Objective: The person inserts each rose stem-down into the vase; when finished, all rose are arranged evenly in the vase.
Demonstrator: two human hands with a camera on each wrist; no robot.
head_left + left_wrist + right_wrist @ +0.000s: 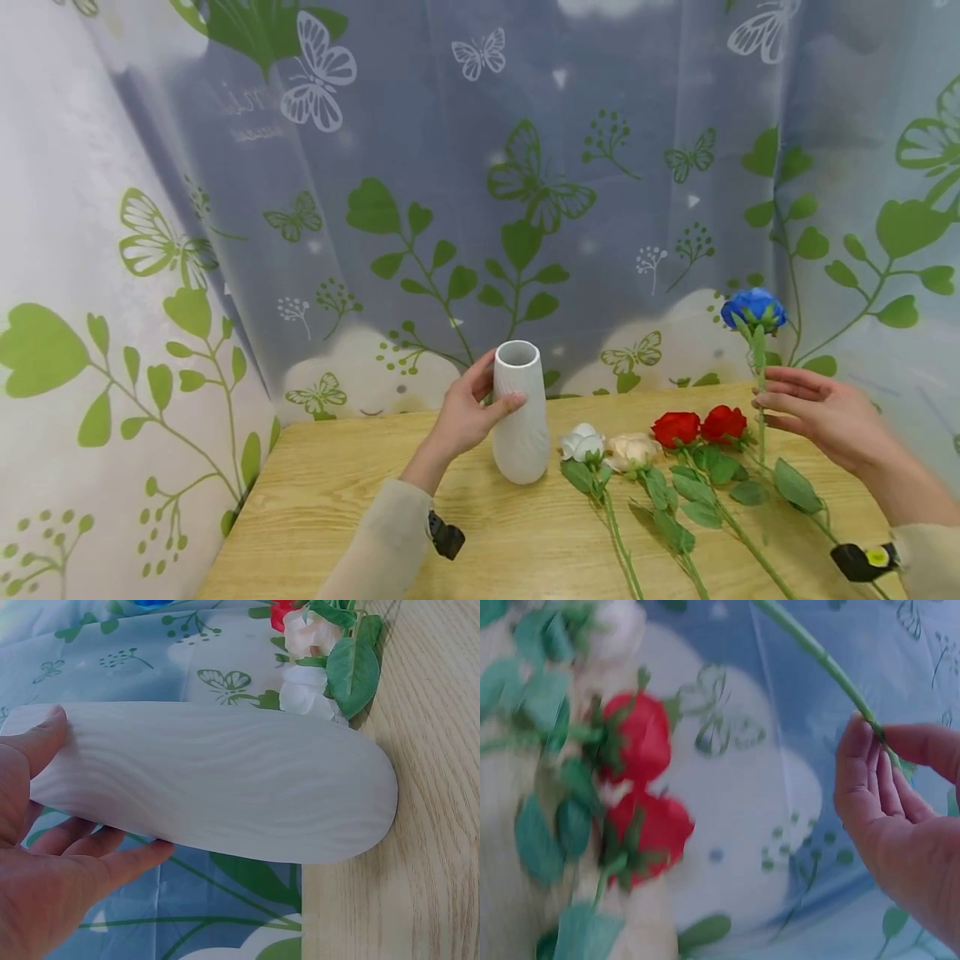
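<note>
My left hand holds a white vase near its rim, thumb on the front and fingers around the far side. The vase is upright with its mouth up; wavy ridges show on its wall in the left wrist view. At the right, my right hand pinches the green stem of a blue artificial rose between thumb and fingertips. That rose is held up, bloom on top, above the table. Its bloom is outside the right wrist view.
On the wooden table lie a white rose, a cream rose and two red roses, stems toward me. They lie between the vase and my right hand. A printed curtain hangs behind the table.
</note>
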